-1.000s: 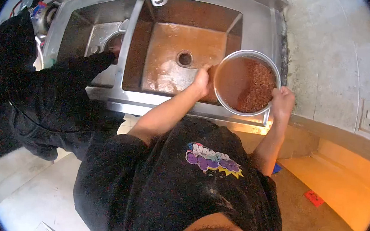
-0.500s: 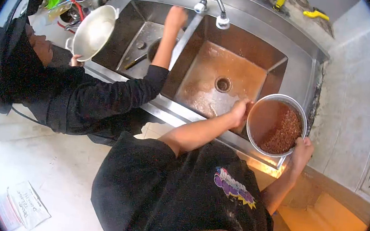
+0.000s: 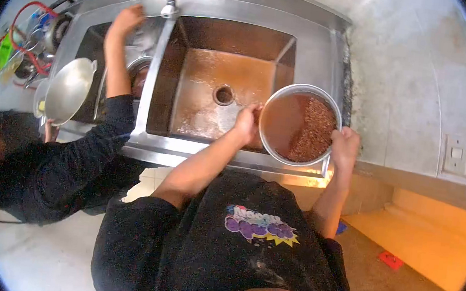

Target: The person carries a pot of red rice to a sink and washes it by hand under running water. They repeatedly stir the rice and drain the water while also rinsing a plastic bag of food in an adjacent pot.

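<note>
A round metal bowl (image 3: 305, 86) is held over the right-hand corner of a steel sink (image 3: 316, 52), much as it was a second ago; mainly the view has swung. The grip is unchanged: the left hand (image 3: 247, 121) is closed on the bowl's left rim and the right hand (image 3: 345, 149) is clasped on its right rim, so the bowl lies between the two hands. Reddish-brown grains (image 3: 315, 132) are heaped to the right inside it and murky brown water (image 3: 280, 119) is pooled to the left. The bowl seems tipped toward the basin, not yet emptied, and it is seen right of the drain (image 3: 224, 94). At the left, a co-worker's hand (image 3: 126, 19) is now raised beside the tap (image 3: 168, 8), and a pan (image 3: 68, 91) is held in that person's other hand.
</note>
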The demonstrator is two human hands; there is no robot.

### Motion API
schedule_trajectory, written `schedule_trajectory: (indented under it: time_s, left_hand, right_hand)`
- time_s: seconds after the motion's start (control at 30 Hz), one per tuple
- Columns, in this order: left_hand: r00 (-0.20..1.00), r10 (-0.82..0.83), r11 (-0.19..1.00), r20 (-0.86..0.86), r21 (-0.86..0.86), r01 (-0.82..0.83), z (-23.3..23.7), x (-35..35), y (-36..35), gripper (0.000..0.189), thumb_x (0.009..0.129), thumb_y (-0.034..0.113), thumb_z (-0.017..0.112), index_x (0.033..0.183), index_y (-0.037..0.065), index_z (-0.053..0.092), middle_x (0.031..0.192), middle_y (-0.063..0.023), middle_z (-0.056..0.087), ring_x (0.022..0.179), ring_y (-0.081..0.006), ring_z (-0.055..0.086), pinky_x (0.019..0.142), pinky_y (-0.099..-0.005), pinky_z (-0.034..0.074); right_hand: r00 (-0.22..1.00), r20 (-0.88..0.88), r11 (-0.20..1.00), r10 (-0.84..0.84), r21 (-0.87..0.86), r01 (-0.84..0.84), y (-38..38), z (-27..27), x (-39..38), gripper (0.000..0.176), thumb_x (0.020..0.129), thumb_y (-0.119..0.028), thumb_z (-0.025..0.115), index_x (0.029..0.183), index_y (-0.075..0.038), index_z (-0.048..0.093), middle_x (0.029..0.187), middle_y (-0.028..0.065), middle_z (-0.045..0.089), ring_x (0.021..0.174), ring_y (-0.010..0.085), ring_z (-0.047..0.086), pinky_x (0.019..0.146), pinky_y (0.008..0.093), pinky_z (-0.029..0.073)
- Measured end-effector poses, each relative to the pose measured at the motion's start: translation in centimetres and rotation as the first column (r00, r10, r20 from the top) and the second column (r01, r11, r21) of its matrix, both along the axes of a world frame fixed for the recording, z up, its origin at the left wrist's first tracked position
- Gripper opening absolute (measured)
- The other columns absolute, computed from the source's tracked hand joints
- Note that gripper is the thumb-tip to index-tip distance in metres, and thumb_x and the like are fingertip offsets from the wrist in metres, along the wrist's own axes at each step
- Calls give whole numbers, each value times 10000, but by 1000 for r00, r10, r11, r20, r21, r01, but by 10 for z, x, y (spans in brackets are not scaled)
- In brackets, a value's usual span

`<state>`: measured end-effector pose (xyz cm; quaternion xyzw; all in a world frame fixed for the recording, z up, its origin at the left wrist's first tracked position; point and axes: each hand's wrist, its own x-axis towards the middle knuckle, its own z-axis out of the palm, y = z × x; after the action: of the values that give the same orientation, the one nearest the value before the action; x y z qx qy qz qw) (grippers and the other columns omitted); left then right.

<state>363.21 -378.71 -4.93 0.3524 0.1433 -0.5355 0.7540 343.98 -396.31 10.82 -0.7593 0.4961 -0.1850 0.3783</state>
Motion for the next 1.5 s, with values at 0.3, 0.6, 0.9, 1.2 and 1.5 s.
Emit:
schedule_trajectory:
  time_s: [0.3,0.6,0.9,1.2,1.5]
  left_hand:
    - [998,-52,999,21,-13,53,4,-1,1,397,1041,304,374,1202,35,618,1234,-144,673,1178,-286,606,1069,-460,440]
    - [999,35,999,-38,16,-34,-4,1,-3,351,1031,271,398,1063,55,673,1016,-86,725,946,-213,678,884,-396,544]
    - [996,-8,998,89,62,2,-31,4,-10,405,1045,299,364,1169,32,642,1141,-132,714,1080,-260,657,998,-432,500]
    - [988,-53,997,-142,-69,43,9,-2,-5,340,1041,267,403,1136,32,629,1099,-128,701,1012,-247,675,933,-430,555]
    - [998,22,999,65,27,-24,-11,-4,-10,374,1029,255,399,1206,2,611,1208,-162,681,1126,-289,634,1021,-444,492]
  right_hand:
    - [999,-43,999,21,26,-20,6,13,7,167,809,-78,608,671,7,566,585,29,514,548,109,487,504,351,382]
    - [998,-4,998,66,6,-66,5,10,9,178,794,-76,602,642,-13,534,571,24,499,540,121,484,516,358,387]
    - [997,-7,997,74,-9,-74,4,17,10,158,788,-79,605,652,-2,585,570,19,531,527,115,495,503,346,385]
    - [998,-16,999,55,-2,-55,7,20,11,148,789,-81,613,666,0,604,580,13,541,555,115,518,524,346,406]
    - [991,-127,998,40,-33,-44,6,20,13,149,800,-109,614,706,5,598,602,53,551,569,132,509,546,358,413]
